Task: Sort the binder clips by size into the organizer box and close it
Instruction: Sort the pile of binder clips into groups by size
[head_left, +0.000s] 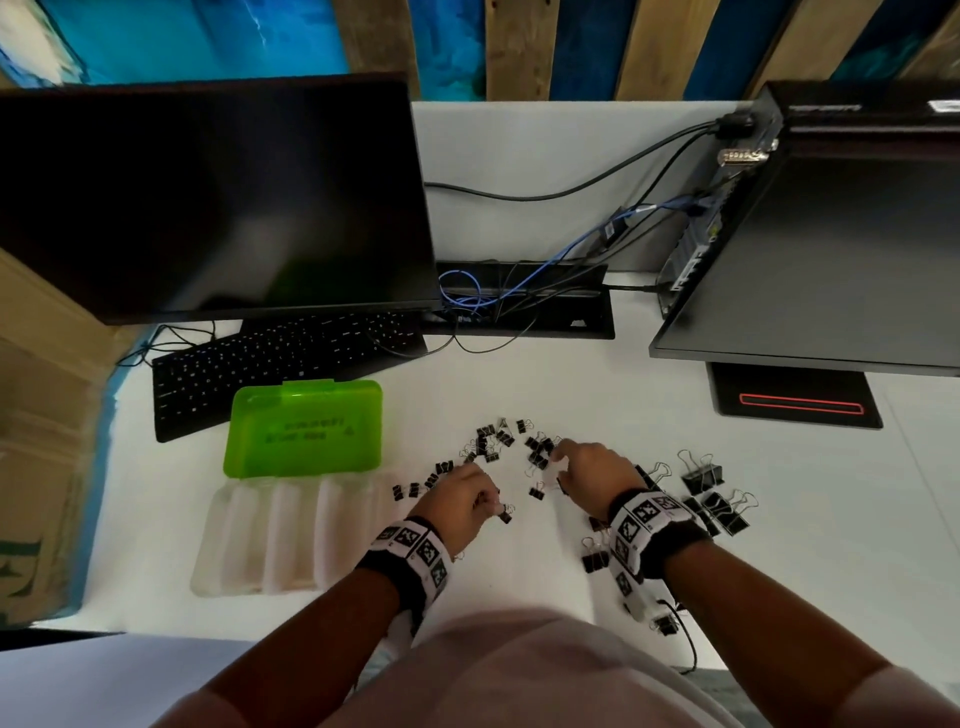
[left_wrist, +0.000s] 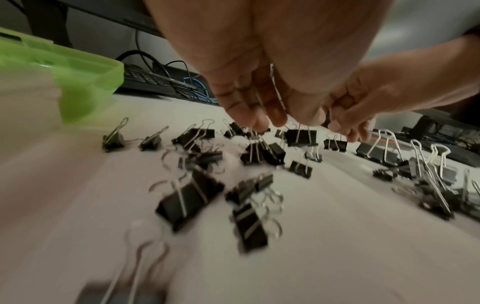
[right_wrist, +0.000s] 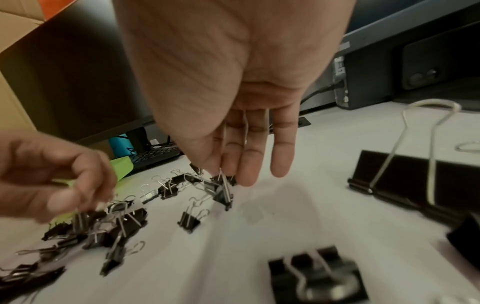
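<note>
**Both hands down among the scattered clips, organizer open at the left**

On the white counter (head_left: 519, 374) the organizer box (head_left: 291, 530) lies open at the left, its green lid (head_left: 304, 428) folded back toward the keyboard (head_left: 270, 358) and its clear ribbed tray nearest the counter's front edge; bare counter lies in front of the tray and between the two forearms; behind, the monitor (head_left: 208, 197) overhangs the keyboard and closes off the back left.

Just right of the tray a short row of small binder clips (head_left: 415, 488) leads to the left hand (head_left: 460, 501), which is palm down with its fingers (left_wrist: 259, 121) curled together, pinching the wire handles of a small clip (head_left: 505, 514) that hangs at their tips; a loose heap of small clips (head_left: 488, 441) sits beyond the knuckles.

The right hand (head_left: 592, 467) reaches forward, palm down, thumb and forefinger clamped on the handle of another small clip (right_wrist: 223, 197) while the other fingers (right_wrist: 281, 156) point straight down; the large clips (head_left: 711, 493) lie clustered just right of that wrist, with medium ones (head_left: 595, 558) under it; open counter runs on to the right, up to the black mat (head_left: 795, 395) below the second screen (head_left: 831, 249).
</note>
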